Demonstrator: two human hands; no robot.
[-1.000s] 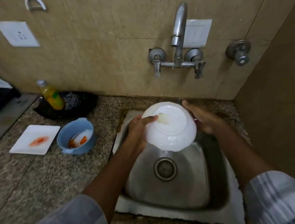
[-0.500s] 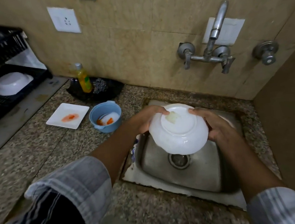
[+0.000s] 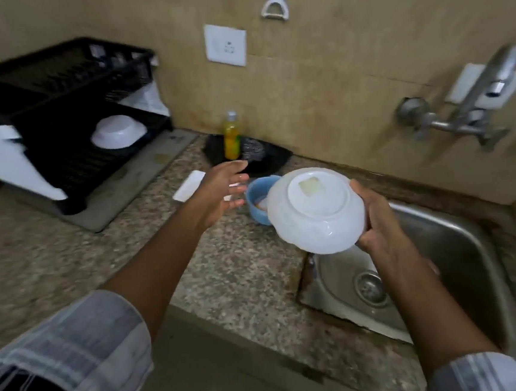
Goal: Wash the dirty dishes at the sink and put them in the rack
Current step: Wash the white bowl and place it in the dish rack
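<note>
Speckled granite counter is stretching under my arms, with the steel sink sunk into it below my right hand. That hand is gripping the rim of a white bowl, turned bottom-up and tilted, glossy and round with a raised foot ring, above the sink's left edge. My left hand is hovering just left of the bowl, fingers spread, holding nothing. Just beyond it a blue bowl and a flat white plate are sitting on the counter. Farther left, another white bowl is lying upside down in the black slatted rack.
</note>
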